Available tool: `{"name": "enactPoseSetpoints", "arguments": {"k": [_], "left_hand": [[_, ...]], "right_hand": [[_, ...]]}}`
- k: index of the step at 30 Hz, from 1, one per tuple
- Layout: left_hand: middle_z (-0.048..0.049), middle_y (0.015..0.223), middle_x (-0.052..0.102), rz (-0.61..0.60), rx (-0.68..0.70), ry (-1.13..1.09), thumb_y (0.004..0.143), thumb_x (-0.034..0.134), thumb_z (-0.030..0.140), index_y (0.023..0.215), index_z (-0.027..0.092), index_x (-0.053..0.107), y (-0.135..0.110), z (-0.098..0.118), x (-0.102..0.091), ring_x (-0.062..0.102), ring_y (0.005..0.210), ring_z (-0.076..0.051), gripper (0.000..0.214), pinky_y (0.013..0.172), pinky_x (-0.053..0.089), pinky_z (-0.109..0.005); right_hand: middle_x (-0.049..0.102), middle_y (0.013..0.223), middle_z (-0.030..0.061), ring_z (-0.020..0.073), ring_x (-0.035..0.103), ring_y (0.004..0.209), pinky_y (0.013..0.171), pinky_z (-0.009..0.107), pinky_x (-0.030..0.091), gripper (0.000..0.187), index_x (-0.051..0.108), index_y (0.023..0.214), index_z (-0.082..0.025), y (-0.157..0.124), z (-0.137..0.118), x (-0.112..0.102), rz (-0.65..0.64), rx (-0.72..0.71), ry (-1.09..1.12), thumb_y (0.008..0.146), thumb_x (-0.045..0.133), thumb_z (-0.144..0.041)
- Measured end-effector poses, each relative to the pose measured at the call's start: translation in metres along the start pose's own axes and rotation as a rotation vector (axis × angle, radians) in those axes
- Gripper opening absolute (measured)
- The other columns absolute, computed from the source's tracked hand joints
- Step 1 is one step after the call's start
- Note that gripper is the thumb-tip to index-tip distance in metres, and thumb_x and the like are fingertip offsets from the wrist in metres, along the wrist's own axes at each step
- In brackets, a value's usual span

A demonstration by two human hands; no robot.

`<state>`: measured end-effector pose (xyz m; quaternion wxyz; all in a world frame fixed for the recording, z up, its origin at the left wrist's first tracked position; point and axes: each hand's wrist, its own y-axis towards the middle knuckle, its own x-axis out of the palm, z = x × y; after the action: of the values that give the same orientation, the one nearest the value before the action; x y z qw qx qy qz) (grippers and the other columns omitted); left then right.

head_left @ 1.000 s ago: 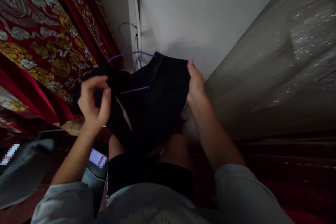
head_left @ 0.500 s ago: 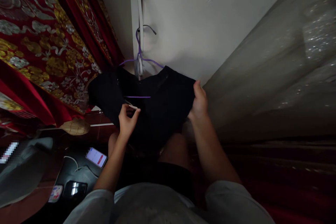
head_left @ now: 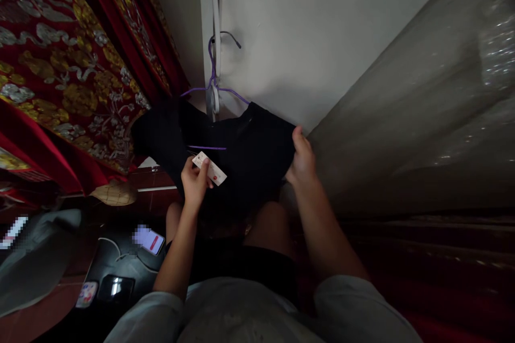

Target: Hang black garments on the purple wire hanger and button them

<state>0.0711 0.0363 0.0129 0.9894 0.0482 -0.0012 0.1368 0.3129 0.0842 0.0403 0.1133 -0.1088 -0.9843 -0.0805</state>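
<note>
A black garment [head_left: 249, 166] hangs on a purple wire hanger [head_left: 212, 64], whose hook goes round a white rail on the wall. Pinched between the thumb and fingers of my left hand [head_left: 195, 182] is a pale paper tag [head_left: 215, 172] with small print and a red spot. Its face is turned up toward me, in front of the garment's neckline. My right hand [head_left: 302, 161] grips the garment's right-hand edge, thumb on the front and fingers hidden behind the cloth.
Red drapes [head_left: 76, 64] with gold and silver embroidery fill the left. Translucent plastic sheeting [head_left: 422, 118] covers the right. Low on the left, a lit phone [head_left: 151, 239], a white cable [head_left: 110, 244] and a dark phone [head_left: 116, 288] lie on a black surface.
The tag, seen nearly edge-on before, has turned so its printed face shows. My left thumb now lies over it. My right hand keeps its grip on the garment.
</note>
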Motion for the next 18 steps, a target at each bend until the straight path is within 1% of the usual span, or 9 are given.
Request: {"name": "enactPoseSetpoints", "arguments": {"k": [3,7,9,11,13,15,16,17,18], "left_hand": [[0.0055,0.054,0.056,0.045,0.070,0.080,0.087,0.071,0.057,0.087,0.023,0.055,0.009,-0.003,0.001,0.047,0.035,-0.010,0.038,0.034,0.028,-0.021],[0.0024,0.062,0.057,0.138,0.161,0.141,0.086,0.074,0.046,0.073,0.019,0.059,0.007,-0.011,-0.004,0.051,0.053,-0.011,0.034,0.049,0.039,-0.022],[0.0018,0.063,0.056,0.193,0.158,0.150,0.085,0.075,0.041,0.068,0.017,0.061,-0.002,-0.017,-0.009,0.052,0.059,-0.011,0.032,0.056,0.041,-0.023],[0.0018,0.063,0.056,0.250,0.141,0.117,0.083,0.076,0.038,0.064,0.016,0.061,-0.012,-0.024,-0.013,0.051,0.061,-0.011,0.032,0.060,0.042,-0.023],[0.0023,0.062,0.054,0.305,0.110,0.058,0.081,0.077,0.036,0.060,0.015,0.059,-0.022,-0.029,-0.015,0.049,0.060,-0.010,0.035,0.060,0.041,-0.023],[0.0033,0.058,0.051,0.340,0.062,0.005,0.079,0.078,0.038,0.057,0.015,0.055,-0.032,-0.028,-0.014,0.046,0.057,-0.009,0.039,0.058,0.039,-0.022],[0.0040,0.057,0.048,0.346,0.040,-0.016,0.078,0.079,0.039,0.056,0.015,0.054,-0.036,-0.026,-0.012,0.044,0.055,-0.009,0.041,0.056,0.037,-0.021],[0.0048,0.056,0.046,0.346,0.027,-0.033,0.077,0.080,0.040,0.057,0.015,0.053,-0.040,-0.022,-0.010,0.042,0.053,-0.008,0.042,0.054,0.036,-0.021],[0.0054,0.056,0.045,0.338,0.027,-0.052,0.077,0.081,0.039,0.058,0.016,0.052,-0.043,-0.018,-0.007,0.040,0.052,-0.007,0.042,0.053,0.035,-0.020]], "right_hand": [[0.073,0.118,0.0097,0.0320,0.067,0.122,0.092,0.049,0.061,0.062,0.069,0.113,-0.026,0.000,-0.002,-0.004,-0.025,-0.029,-0.011,0.085,0.055,-0.079],[0.072,0.119,0.0103,0.0303,0.066,0.121,0.095,0.048,0.059,0.056,0.069,0.109,-0.023,0.008,0.001,-0.006,0.008,-0.055,0.018,0.087,0.058,-0.073],[0.072,0.117,0.0105,0.0291,0.066,0.120,0.097,0.048,0.057,0.052,0.068,0.106,-0.021,0.013,0.009,-0.007,0.077,-0.078,0.031,0.088,0.060,-0.070],[0.071,0.112,0.0096,0.0280,0.066,0.116,0.099,0.048,0.054,0.049,0.067,0.102,-0.019,0.012,0.021,-0.004,0.225,-0.134,0.020,0.085,0.065,-0.066],[0.067,0.110,0.0078,0.0258,0.064,0.114,0.102,0.046,0.050,0.045,0.064,0.102,-0.019,0.000,0.035,0.005,0.457,-0.241,-0.022,0.081,0.071,-0.059],[0.062,0.115,0.0069,0.0233,0.060,0.116,0.104,0.043,0.047,0.043,0.060,0.107,-0.021,-0.024,0.049,0.022,0.666,-0.332,-0.087,0.080,0.073,-0.051],[0.060,0.116,0.0070,0.0222,0.058,0.116,0.103,0.040,0.047,0.042,0.058,0.110,-0.022,-0.040,0.056,0.034,0.710,-0.344,-0.119,0.081,0.072,-0.049],[0.060,0.114,0.0068,0.0212,0.059,0.111,0.098,0.038,0.048,0.038,0.057,0.108,-0.022,-0.056,0.062,0.047,0.687,-0.314,-0.155,0.083,0.070,-0.048],[0.060,0.107,0.0057,0.0201,0.060,0.103,0.091,0.035,0.049,0.036,0.057,0.104,-0.022,-0.070,0.067,0.059,0.591,-0.256,-0.186,0.084,0.070,-0.049]]}}
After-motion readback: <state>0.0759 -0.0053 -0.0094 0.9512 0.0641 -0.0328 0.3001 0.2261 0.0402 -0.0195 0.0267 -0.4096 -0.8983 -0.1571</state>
